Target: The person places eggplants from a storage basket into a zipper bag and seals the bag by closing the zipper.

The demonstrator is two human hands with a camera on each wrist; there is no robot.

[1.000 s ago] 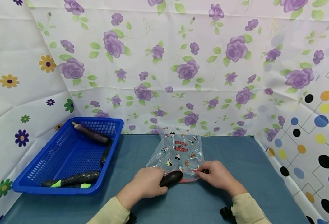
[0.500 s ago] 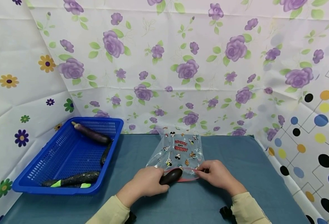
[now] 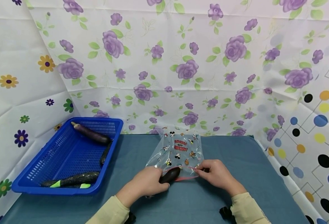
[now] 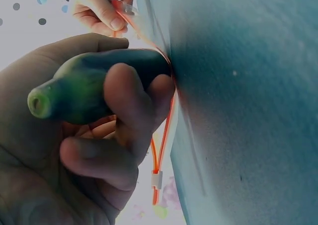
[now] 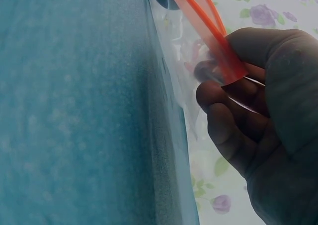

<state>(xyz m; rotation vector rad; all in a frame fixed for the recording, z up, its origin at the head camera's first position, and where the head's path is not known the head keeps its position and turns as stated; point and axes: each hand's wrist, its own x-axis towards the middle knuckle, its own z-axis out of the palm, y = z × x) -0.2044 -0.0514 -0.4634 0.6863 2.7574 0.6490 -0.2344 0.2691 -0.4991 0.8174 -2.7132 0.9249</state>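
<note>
My left hand point(image 3: 147, 183) grips a dark, glossy eggplant point(image 3: 170, 175), its far end in the mouth of a clear printed zip bag point(image 3: 178, 152). In the left wrist view the eggplant's greenish stem end point(image 4: 42, 102) points back over the palm, with fingers curled round the body. The bag lies flat on the blue-green table; its mouth has a red-orange strip with a small white slider point(image 4: 157, 179) at one end. At the other end, my right hand point(image 3: 216, 174) pinches the red strip point(image 5: 213, 41) between thumb and fingers, holding the mouth slightly apart.
To the left stands a blue plastic basket point(image 3: 55, 191) holding a long purple eggplant point(image 3: 91, 133) and several dark, rough-skinned vegetables point(image 3: 80, 178) with bright green ends. Patterned cloth walls point(image 3: 153, 62) enclose the table point(image 3: 254, 174) at the back and both sides.
The eggplant's far end has shifted slightly up and left, further over the bag's mouth. Both hands stay nearly in place, the right still on the bag's strip.
</note>
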